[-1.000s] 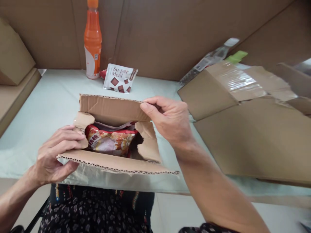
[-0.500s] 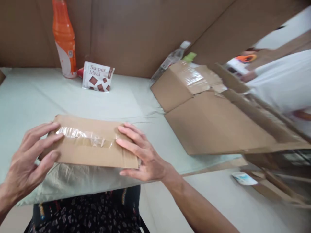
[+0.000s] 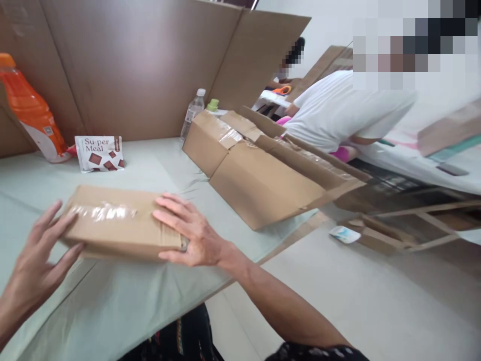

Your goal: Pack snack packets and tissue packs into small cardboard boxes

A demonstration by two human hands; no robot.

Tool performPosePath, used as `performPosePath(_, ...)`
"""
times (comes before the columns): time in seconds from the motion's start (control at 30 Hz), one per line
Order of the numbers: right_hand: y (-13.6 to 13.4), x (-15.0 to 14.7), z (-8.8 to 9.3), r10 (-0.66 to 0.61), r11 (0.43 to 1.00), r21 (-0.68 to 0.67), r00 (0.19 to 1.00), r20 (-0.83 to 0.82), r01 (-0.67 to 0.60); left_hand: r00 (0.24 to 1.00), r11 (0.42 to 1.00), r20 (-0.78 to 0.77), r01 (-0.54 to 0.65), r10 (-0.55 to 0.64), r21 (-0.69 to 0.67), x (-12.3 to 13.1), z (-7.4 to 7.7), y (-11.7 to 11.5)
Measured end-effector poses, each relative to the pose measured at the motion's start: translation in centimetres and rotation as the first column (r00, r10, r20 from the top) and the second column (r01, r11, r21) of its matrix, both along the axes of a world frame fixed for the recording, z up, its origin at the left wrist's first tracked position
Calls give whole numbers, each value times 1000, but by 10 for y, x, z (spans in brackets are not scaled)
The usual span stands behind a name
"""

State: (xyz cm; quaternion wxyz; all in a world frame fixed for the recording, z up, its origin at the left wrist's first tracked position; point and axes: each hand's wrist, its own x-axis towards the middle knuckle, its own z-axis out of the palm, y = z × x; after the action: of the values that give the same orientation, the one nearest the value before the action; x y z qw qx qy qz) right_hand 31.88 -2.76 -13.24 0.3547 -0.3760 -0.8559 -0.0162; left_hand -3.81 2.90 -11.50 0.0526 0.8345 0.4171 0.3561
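A small brown cardboard box with clear tape along its top is over the near part of the covered table. My right hand grips its right end, fingers on top and thumb along the front side. At the left end, my left hand holds loosely, index finger at the top edge and thumb by the near corner; its other fingers are spread. The box's underside is hidden, so I cannot tell whether it touches the table.
Behind stand an orange bottle, a "Su-per Meal" pouch and a clear bottle. A large open carton sits at the right table edge. Cardboard panels rise behind. A person in white is beyond the carton.
The view has swung to the right, so the table things appear further left. Both hands remain at the box, whose front side now shows more. The left hand's fingers lie less over its top.
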Motion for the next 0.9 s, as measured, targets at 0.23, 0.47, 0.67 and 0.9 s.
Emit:
performPosePath(0.23,46,71,-10,-558,829,-61,828,-49,555,978,992,201,-29,54,-125,176,-37,126)
performPosePath(0.47,122,105,-23,-831,555,-97,545,-115,826,974,925,-4,215,-227,-313,310,-92,142)
performPosePath(0.67,114,113,-47,-777,605,33,599,-193,796,959,911,-98,219,-268,-348,322,-100,129)
performPosePath(0.9,35,65,-100,-582,813,-191,772,-254,550,968,958,-196,98,-154,-270,291,-86,134)
